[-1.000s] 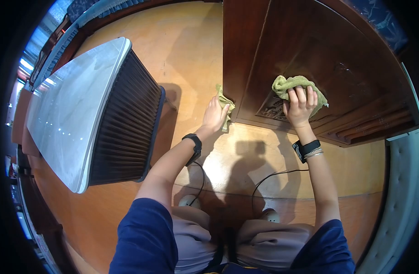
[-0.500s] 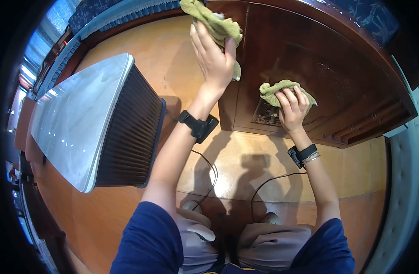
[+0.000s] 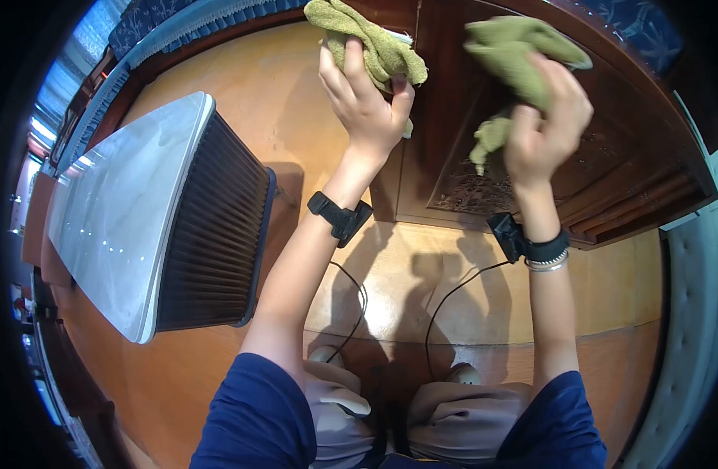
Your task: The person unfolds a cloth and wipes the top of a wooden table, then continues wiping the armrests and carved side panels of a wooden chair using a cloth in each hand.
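A folded green cloth [image 3: 367, 39] is gripped in my left hand [image 3: 367, 105], at the left edge of the dark wooden cabinet [image 3: 445, 94]. My right hand [image 3: 553, 125], blurred by motion, grips a second green cloth [image 3: 519, 55] in front of the cabinet's face. One end of that cloth hangs below the fingers, over the carved panel [image 3: 476, 187]. Each wrist wears a black strap with a small device, and a cable runs down from each. A bracelet also circles my right wrist.
To the left stands a table with a pale marble-look top [image 3: 132, 211] and dark ribbed side [image 3: 218, 227]. A blue-skirted seat [image 3: 195, 31] lines the back. A pale padded panel [image 3: 691, 313] borders the right. Black cables [image 3: 433, 313] trail toward my feet on the wooden floor.
My right hand has moved up and to the right with its cloth, uncovering more of the carved panel. My left hand and its cloth have shifted only slightly.
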`<state>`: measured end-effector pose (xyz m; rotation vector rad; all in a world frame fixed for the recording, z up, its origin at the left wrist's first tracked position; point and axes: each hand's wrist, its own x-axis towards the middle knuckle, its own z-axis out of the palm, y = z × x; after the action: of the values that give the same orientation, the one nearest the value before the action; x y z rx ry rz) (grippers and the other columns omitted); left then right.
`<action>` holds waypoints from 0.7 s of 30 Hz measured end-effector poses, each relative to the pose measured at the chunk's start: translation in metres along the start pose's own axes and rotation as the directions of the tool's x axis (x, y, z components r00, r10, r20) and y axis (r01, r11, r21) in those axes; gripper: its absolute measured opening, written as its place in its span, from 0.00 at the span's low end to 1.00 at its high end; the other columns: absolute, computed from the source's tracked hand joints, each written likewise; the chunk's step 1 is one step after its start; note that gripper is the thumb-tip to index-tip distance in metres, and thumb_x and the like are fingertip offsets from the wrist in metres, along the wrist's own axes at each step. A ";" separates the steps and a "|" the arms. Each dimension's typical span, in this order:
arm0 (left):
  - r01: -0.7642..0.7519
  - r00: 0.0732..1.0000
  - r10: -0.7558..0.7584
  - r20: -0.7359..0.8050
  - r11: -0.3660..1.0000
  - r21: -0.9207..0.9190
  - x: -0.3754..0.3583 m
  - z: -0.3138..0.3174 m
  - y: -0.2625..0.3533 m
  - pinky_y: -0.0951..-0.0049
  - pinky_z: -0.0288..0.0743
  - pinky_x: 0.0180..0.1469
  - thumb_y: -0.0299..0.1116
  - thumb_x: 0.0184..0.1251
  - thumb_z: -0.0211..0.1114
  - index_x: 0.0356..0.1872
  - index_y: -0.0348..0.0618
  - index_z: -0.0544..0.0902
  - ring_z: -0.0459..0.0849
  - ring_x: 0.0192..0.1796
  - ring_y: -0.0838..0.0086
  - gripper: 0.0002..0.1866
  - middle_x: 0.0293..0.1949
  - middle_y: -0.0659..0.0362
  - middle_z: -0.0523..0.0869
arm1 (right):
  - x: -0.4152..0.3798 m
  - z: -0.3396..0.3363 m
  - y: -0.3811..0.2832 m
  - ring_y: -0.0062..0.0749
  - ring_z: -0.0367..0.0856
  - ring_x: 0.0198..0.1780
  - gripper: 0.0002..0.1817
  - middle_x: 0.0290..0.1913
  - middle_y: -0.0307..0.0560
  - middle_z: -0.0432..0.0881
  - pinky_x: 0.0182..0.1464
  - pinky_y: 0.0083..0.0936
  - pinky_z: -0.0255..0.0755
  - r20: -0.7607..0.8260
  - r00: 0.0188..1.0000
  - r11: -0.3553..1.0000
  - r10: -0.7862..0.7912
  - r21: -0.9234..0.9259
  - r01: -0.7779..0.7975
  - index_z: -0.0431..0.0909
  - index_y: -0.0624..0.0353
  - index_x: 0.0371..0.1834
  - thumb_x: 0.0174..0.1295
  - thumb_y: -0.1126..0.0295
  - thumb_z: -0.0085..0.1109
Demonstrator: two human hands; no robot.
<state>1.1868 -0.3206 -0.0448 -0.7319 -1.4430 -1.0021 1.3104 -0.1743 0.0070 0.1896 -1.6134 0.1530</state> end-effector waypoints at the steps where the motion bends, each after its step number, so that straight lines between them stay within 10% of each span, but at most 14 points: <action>1: -0.001 1.000 0.001 0.005 1.000 0.001 -0.001 0.000 -0.001 0.50 0.57 0.60 0.38 0.55 0.59 0.65 0.34 0.56 0.63 0.59 0.42 0.37 0.60 0.34 0.58 | -0.010 0.008 -0.006 0.38 0.72 0.48 0.23 0.42 0.43 0.76 0.52 0.32 0.64 0.030 0.999 0.974 -0.034 -0.225 0.040 0.81 0.50 0.45 0.40 0.75 0.54; 15: -0.044 0.998 0.041 -0.045 0.996 -0.077 -0.014 0.004 -0.013 0.48 0.60 0.58 0.49 0.56 0.60 0.64 0.40 0.61 0.63 0.60 0.42 0.37 0.61 0.34 0.60 | -0.150 0.014 -0.012 0.29 0.76 0.34 0.12 0.32 0.37 0.77 0.33 0.25 0.68 0.578 0.751 0.947 -0.319 0.172 0.270 0.80 0.52 0.30 0.38 0.68 0.55; 21: -0.094 0.995 0.091 -0.036 0.991 -0.098 -0.013 -0.002 -0.020 0.49 0.61 0.58 0.47 0.55 0.62 0.63 0.40 0.61 0.63 0.60 0.44 0.37 0.60 0.36 0.62 | -0.057 -0.012 0.007 0.36 0.71 0.37 0.19 0.34 0.43 0.73 0.39 0.30 0.67 -0.003 0.998 0.997 -0.062 0.049 0.062 0.81 0.54 0.29 0.28 0.72 0.50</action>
<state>1.1720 -0.3292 -0.0610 -0.8444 -1.3271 -1.0151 1.3236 -0.1633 -0.0489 0.2774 -1.6015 0.1449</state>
